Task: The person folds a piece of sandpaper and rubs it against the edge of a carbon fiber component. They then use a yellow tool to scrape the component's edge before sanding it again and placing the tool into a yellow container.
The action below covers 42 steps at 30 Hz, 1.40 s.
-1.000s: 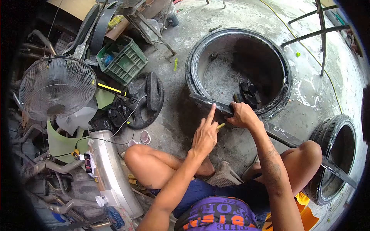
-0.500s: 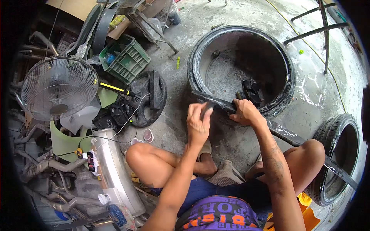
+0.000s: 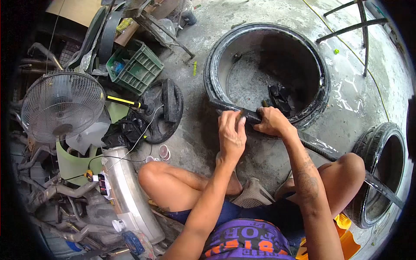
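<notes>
A long dark tube or strip (image 3: pixel 318 148) runs from the near rim of a large black tyre-like ring (image 3: pixel 212 65) across to the lower right. My left hand (image 3: pixel 232 132) is at its left end, with thumb and fingers pinched on a small dark piece too small to name. My right hand (image 3: pixel 273 122) is wrapped round the dark strip beside the ring's near edge. Inside the ring lies a crumpled black piece (image 3: pixel 281 99) on the grey floor.
A wire fan (image 3: pixel 63 104), a green crate (image 3: pixel 141 67), a black round base (image 3: pixel 167 125) and a silver muffler (image 3: pixel 134 195) stand at the left. At the right are another tyre (image 3: pixel 362 203) and metal legs (image 3: pixel 366 43).
My left hand has moved right along the strip, closer to my right hand. The whole view has shifted slightly. My right hand keeps its hold.
</notes>
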Each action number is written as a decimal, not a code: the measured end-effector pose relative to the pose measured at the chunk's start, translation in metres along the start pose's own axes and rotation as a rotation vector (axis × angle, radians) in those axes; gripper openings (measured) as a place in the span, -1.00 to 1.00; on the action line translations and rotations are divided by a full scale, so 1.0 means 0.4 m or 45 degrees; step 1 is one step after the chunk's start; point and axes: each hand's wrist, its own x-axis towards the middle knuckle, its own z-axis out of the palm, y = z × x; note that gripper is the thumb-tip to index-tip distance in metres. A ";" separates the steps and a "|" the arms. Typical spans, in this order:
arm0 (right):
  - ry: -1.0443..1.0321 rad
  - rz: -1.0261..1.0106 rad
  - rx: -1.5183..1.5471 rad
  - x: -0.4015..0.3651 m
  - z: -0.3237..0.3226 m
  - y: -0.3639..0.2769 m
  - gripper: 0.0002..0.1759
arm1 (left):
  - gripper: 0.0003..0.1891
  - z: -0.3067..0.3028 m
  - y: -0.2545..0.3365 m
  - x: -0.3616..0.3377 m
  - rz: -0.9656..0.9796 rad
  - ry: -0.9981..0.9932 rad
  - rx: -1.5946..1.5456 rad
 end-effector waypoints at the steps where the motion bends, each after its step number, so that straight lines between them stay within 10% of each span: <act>1: -0.004 0.001 0.006 -0.001 0.001 -0.001 -0.45 | -0.83 -0.009 -0.005 0.000 0.013 -0.039 0.009; 42: 0.075 -0.041 -0.005 0.000 0.017 0.004 -0.53 | -0.87 0.001 0.013 0.030 0.080 -0.148 0.063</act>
